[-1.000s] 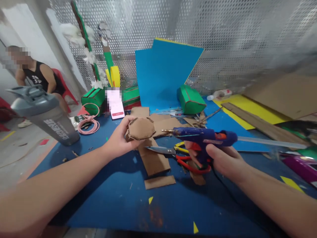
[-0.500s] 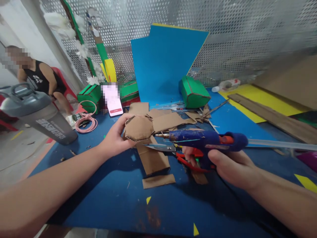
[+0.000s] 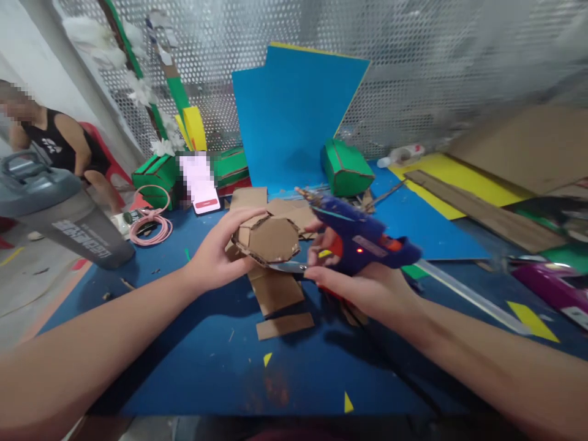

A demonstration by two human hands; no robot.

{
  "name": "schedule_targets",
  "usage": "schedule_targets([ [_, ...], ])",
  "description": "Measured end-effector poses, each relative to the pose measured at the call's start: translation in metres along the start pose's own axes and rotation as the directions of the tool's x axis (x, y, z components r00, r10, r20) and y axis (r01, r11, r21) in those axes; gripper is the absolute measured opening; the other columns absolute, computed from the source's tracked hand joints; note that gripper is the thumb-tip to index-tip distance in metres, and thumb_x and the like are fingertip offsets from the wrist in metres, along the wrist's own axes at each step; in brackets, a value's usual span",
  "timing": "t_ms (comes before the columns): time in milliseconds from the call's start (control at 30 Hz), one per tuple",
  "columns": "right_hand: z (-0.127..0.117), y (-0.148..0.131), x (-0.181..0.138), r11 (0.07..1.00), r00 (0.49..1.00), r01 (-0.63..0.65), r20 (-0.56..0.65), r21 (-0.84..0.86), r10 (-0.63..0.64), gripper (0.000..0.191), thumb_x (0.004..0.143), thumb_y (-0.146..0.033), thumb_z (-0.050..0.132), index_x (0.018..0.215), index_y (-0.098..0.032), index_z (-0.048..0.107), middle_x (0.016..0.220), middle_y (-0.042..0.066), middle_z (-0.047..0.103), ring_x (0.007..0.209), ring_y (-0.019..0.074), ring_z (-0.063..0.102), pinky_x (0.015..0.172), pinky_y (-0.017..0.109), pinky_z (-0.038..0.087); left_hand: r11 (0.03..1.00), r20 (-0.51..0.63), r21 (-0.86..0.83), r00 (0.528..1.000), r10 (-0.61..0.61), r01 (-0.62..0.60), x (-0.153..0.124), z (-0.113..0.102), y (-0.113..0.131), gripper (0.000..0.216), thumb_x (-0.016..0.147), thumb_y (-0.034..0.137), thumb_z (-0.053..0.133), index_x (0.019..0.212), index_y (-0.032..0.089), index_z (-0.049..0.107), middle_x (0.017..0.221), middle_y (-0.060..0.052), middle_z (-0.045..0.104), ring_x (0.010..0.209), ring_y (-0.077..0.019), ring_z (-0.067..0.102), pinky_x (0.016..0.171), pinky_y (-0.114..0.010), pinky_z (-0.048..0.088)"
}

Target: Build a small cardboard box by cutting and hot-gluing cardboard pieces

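Note:
My left hand point(image 3: 218, 254) is closed around a small many-sided cardboard box point(image 3: 275, 240), its flat face turned towards me. A blue hot glue gun point(image 3: 353, 236) is in my right hand point(image 3: 367, 285). Its nozzle points up and left, above and apart from the box, and a clear glue stick point(image 3: 473, 294) sticks out of its back. The right thumb and some fingertips reach close to the box's right edge; whether they touch it I cannot tell. Below the box shows a blade of the scissors point(image 3: 290, 267); their handles are mostly hidden by my right hand.
Cardboard scraps point(image 3: 285, 327) lie on the blue table point(image 3: 184, 380). At left stand a grey shaker bottle point(image 3: 82, 226), a coiled pink cable point(image 3: 151, 229) and a phone point(image 3: 202, 187). Behind are a green box point(image 3: 348, 168) and blue boards point(image 3: 298, 116). A person point(image 3: 64, 138) sits at far left.
The glue gun has swung from level to nozzle-up, its tip away from the box's edge. My right hand has moved left towards the box. The box has turned, showing more of its left side.

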State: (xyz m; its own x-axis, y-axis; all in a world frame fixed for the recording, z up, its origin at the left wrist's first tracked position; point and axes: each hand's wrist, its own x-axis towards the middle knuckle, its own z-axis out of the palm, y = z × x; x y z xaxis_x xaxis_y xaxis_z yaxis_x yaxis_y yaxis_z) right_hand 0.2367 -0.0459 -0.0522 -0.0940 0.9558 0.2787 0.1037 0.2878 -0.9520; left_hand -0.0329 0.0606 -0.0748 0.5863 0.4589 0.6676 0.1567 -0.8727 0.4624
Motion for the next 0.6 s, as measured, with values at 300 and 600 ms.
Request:
schedule_targets([
  [300, 0.002, -0.003, 0.005, 0.993, 0.987, 0.108, 0.122, -0.053, -0.101, 0.049, 0.088, -0.061, 0.088, 0.122, -0.028, 0.074, 0.095, 0.003, 0.079, 0.076, 0.0224, 0.074, 0.074, 0.038, 0.067, 0.986, 0.151, -0.041, 0.974, 0.167, -0.162, 0.007, -0.006, 0.009, 0.083, 0.098, 0.060, 0.075, 0.171, 0.033, 0.046, 0.149, -0.020, 0.067, 0.130, -0.0402, 0.069, 0.107, -0.058, 0.060],
  [600, 0.010, -0.003, 0.011, 0.994, 0.993, 0.101, 0.066, -0.048, -0.098, 0.052, 0.088, -0.066, 0.085, 0.123, -0.028, 0.078, 0.094, 0.005, 0.087, 0.099, 0.0335, 0.085, 0.094, 0.050, 0.070, 0.971, -0.115, 0.213, 0.985, 0.132, -0.106, 0.011, 0.017, 0.030, 0.094, 0.090, 0.066, 0.085, 0.166, 0.030, 0.044, 0.139, -0.017, 0.067, 0.123, -0.0350, 0.070, 0.105, -0.053, 0.061],
])
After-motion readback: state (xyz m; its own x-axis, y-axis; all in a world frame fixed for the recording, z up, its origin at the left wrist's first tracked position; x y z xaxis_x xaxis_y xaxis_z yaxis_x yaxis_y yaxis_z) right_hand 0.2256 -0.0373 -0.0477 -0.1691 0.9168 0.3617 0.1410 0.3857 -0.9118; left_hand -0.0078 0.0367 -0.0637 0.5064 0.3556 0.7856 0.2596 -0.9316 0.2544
